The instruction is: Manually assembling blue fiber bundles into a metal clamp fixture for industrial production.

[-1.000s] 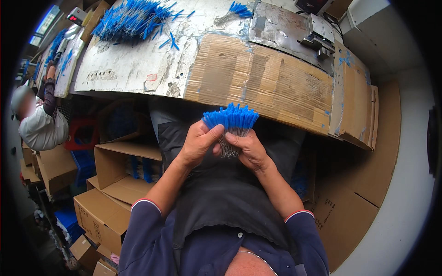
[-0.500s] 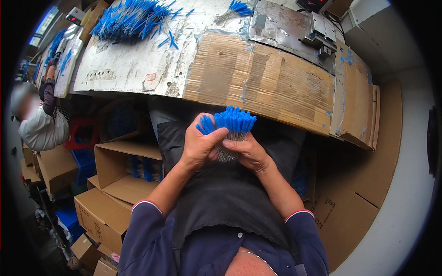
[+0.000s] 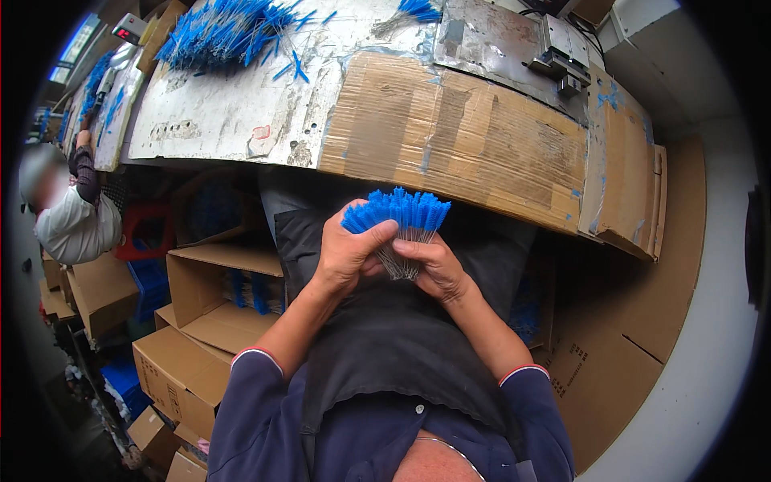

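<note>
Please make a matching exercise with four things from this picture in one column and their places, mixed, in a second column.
Things:
1. bundle of blue-tipped thin brushes
2. loose pile of blue brushes
3. open cardboard box
4. metal fixture

Places:
A. far left of the worktable
B. between both hands
C. far right of the worktable
D. floor, left of the lap

Pairs: 1-B, 2-A, 3-D, 4-C

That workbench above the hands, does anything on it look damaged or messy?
Yes. The cardboard sheet covering the workbench is worn and stained, and a few blue-tipped sticks lie scattered beside the main pile.
</note>
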A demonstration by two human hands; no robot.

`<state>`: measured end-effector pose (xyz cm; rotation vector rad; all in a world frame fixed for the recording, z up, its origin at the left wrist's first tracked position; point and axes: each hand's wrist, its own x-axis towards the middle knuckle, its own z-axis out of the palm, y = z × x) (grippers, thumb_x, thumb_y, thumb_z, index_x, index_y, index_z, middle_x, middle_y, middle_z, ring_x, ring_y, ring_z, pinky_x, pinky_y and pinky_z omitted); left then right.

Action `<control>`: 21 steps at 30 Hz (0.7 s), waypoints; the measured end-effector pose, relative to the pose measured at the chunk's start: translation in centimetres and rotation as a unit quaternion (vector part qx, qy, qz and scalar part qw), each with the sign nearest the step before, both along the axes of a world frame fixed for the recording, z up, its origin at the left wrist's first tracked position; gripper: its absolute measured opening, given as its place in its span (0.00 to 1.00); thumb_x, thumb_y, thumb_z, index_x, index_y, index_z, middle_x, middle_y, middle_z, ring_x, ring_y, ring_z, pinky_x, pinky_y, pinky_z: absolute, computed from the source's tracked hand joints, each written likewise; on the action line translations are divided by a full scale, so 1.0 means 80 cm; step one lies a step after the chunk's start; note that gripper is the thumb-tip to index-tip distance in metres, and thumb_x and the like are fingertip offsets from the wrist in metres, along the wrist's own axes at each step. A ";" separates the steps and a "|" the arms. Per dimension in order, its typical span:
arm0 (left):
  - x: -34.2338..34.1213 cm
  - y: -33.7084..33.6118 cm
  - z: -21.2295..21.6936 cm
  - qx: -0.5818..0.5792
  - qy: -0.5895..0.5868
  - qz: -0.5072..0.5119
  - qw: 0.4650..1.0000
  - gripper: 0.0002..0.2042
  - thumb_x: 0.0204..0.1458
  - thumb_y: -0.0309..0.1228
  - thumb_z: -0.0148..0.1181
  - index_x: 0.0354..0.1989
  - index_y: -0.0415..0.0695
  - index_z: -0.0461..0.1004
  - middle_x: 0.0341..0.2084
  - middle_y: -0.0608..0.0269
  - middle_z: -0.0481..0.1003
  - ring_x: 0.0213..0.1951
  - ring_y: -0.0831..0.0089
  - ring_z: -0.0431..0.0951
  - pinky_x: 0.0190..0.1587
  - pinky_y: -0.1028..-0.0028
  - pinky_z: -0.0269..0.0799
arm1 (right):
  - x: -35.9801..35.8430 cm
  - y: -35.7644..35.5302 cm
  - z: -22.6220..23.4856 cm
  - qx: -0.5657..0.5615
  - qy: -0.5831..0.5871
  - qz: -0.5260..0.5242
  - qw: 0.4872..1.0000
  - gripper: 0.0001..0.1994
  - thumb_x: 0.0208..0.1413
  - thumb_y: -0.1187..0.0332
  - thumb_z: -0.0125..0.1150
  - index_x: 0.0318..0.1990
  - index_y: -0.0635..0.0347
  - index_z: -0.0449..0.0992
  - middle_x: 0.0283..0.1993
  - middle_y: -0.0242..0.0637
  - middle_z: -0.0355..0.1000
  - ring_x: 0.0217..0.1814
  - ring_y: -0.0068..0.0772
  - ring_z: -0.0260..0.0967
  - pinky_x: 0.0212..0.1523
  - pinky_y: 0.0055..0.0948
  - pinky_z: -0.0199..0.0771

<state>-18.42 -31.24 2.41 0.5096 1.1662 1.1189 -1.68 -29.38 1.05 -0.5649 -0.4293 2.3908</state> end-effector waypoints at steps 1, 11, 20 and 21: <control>0.000 0.001 0.000 0.000 0.000 -0.001 1.000 0.11 0.56 0.25 0.69 0.44 0.40 0.74 0.32 0.66 0.77 0.22 0.86 0.70 0.19 0.83 0.62 | -0.002 -0.002 -0.006 -0.003 0.005 -0.020 1.000 0.20 0.62 0.69 0.61 0.58 0.68 0.70 0.48 0.51 0.77 0.46 0.48 0.81 0.48 0.45 0.85; -0.007 0.005 0.009 0.019 -0.045 -0.047 0.998 0.18 0.61 0.34 0.64 0.56 0.39 0.74 0.39 0.66 0.80 0.29 0.83 0.75 0.28 0.81 0.69 | -0.003 -0.008 -0.012 0.005 -0.038 -0.093 0.995 0.19 0.60 0.77 0.61 0.59 0.67 0.70 0.52 0.44 0.77 0.48 0.39 0.80 0.53 0.39 0.82; -0.013 -0.001 -0.005 -0.016 0.013 -0.006 1.000 0.13 0.55 0.30 0.71 0.45 0.41 0.76 0.33 0.65 0.79 0.29 0.80 0.78 0.27 0.79 0.74 | 0.000 -0.012 -0.006 0.067 -0.132 -0.062 0.987 0.16 0.63 0.75 0.60 0.58 0.65 0.73 0.53 0.38 0.76 0.49 0.30 0.77 0.51 0.35 0.81; -0.014 -0.001 -0.003 -0.021 0.009 -0.014 1.000 0.13 0.56 0.30 0.70 0.44 0.41 0.74 0.34 0.64 0.79 0.31 0.78 0.79 0.28 0.78 0.75 | 0.000 -0.011 -0.003 0.066 -0.132 -0.063 0.987 0.16 0.63 0.75 0.60 0.58 0.65 0.73 0.53 0.38 0.76 0.49 0.30 0.77 0.51 0.35 0.81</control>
